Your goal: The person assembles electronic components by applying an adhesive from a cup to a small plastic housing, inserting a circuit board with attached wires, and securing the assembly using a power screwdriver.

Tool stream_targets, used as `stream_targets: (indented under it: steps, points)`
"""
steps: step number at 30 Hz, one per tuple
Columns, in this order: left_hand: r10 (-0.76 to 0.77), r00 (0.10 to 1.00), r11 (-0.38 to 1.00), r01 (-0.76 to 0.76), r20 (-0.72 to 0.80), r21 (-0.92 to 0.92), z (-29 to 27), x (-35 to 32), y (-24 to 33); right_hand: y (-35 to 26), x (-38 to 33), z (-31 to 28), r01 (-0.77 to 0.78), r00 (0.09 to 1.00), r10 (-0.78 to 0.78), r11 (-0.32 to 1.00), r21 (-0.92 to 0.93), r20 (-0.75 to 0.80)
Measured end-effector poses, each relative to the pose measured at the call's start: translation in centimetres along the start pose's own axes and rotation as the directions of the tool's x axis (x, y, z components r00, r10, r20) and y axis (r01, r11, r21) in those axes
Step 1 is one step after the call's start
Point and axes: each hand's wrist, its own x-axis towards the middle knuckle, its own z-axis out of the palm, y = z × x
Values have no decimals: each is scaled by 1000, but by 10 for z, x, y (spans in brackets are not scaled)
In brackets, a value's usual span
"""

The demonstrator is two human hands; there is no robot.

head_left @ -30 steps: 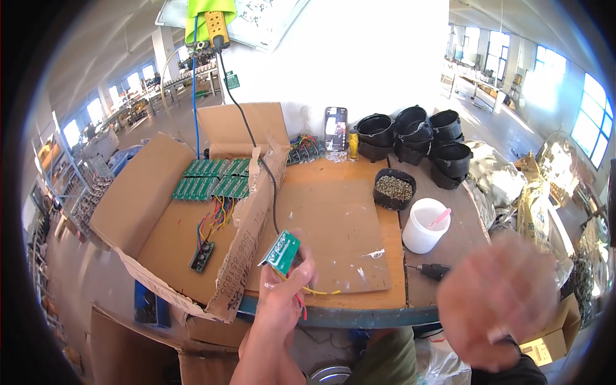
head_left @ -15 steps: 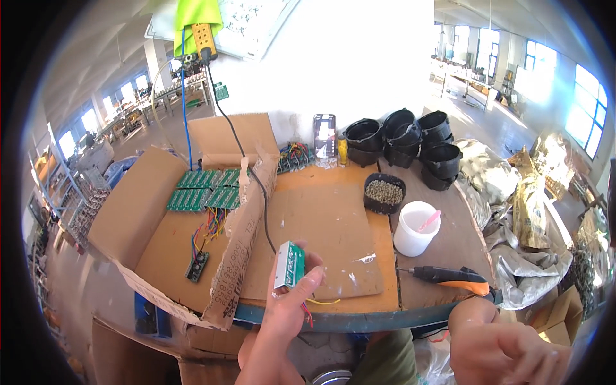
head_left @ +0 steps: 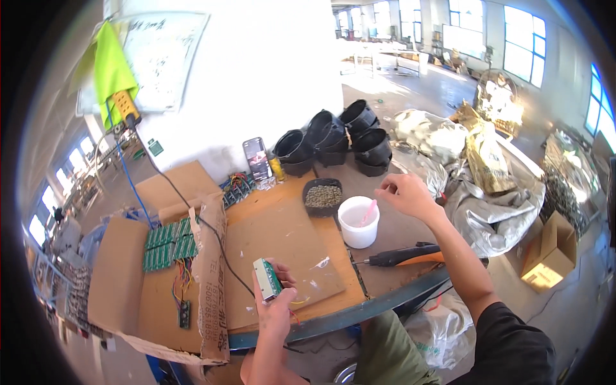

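My left hand (head_left: 276, 307) is closed around a green circuit board (head_left: 272, 280) with a silver metal side, held tilted above the near edge of the bench. Red and yellow wires trail from it beneath the hand. My right hand (head_left: 410, 196) reaches out above and to the right of a white plastic tub (head_left: 358, 232). Its fingers are loosely bent and slightly apart, with nothing visible in them. Inside the tub a pink stick (head_left: 369, 212) leans against the rim, just below my fingertips and apart from them.
At left a cardboard box (head_left: 215, 276) holds several green boards (head_left: 168, 247) and wires. A black container of small pellets (head_left: 323, 196) stands behind the tub. Black pots (head_left: 326, 136) and a phone (head_left: 257, 159) are farther back. An orange-black power tool (head_left: 404, 255) lies nearer me.
My right hand has moved from the lower right up and forward to beside the tub. The view has swung right. My left hand still holds the circuit board.
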Motion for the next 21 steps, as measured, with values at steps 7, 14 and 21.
stream_targets:
  steps: [7,14,21]
  points:
    - [-101,994,987,94,51,132,22,23,-26,-4,7,18,-27,991,59,968,-248,121]
    - [-183,983,923,163,25,347,43,59,-69,-40,16,37,136,977,-82,951,-279,199]
    - [187,982,885,-180,27,430,70,78,-103,-64,30,40,357,915,-321,927,-117,246]
